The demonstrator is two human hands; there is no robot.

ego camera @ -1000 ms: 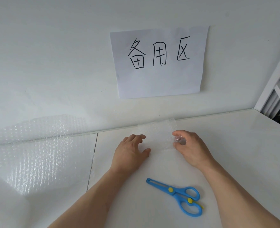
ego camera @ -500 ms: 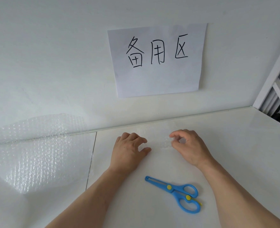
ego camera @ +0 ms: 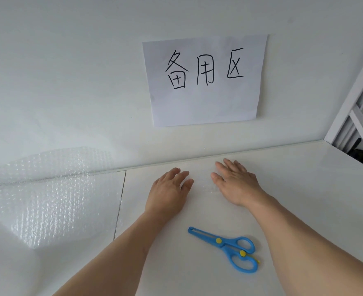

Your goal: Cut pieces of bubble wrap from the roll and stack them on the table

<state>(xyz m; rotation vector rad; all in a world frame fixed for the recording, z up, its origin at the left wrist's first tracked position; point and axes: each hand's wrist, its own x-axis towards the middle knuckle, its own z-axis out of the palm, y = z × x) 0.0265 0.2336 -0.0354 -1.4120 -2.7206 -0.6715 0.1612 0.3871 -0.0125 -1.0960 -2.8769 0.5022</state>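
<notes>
Both hands are lying flat on the white table (ego camera: pixel 293 189), palms down with the fingers straight and gripping nothing. The left hand (ego camera: pixel 167 189) is sitting near the picture's centre, and the right hand (ego camera: pixel 236 184) is resting at about 3 o'clock from it, the two a little apart. Between and under them a cut piece of bubble wrap (ego camera: pixel 206 184) is lying flat on the table; it is clear and faint against the white top, so its edges are hard to trace, but its bubbled texture is showing beside the right thumb, and both hands are pressing down on it. The large sheet of bubble wrap (ego camera: pixel 48 199) off the roll is spreading over the table at 9 o'clock from the left hand, its far edge climbing up against the wall (ego camera: pixel 69 82); the roll itself is not clearly showing. A pair of blue scissors (ego camera: pixel 225 246) with yellow rivets is lying closed on the table at about 5 o'clock from the left hand, between the two forearms, touched by neither. A paper sign (ego camera: pixel 206 107) with handwritten black characters is hanging on the wall at 12 o'clock, above the hands. A white frame (ego camera: pixel 351 99) is standing at 2 o'clock by the table's far corner.
</notes>
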